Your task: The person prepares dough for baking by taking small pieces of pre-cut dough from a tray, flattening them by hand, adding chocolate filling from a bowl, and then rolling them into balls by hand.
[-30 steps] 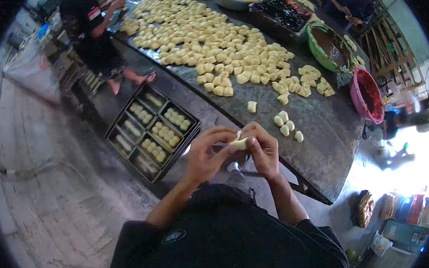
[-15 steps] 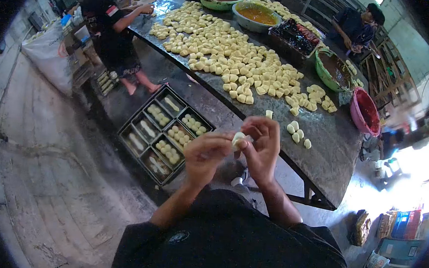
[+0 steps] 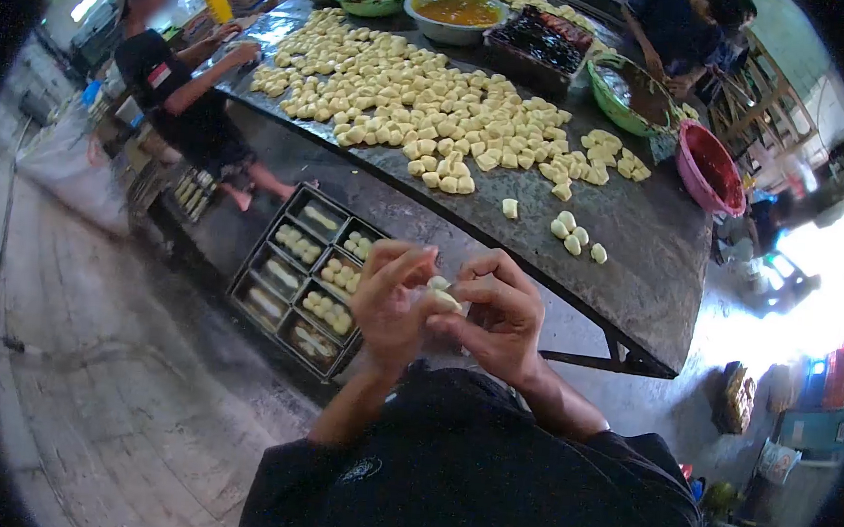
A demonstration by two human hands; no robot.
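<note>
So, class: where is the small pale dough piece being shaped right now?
In the head view, the small pale dough piece sits centre frame, pinched between the left hand and right hand, in front of the dark table's near edge.

You stood over a floor [image 3: 89, 407] of worn grey boards, pale and dusty. A long dark table [image 3: 656, 280] ran away from you – its top dull and stone-like, its end held up by a metal frame [image 3: 611, 360]. Hard daylight [image 3: 791, 309] poured in from the right and bleached the ground there. A wooden rack [image 3: 776, 92] stood at the far right – slatted and brown.
</note>
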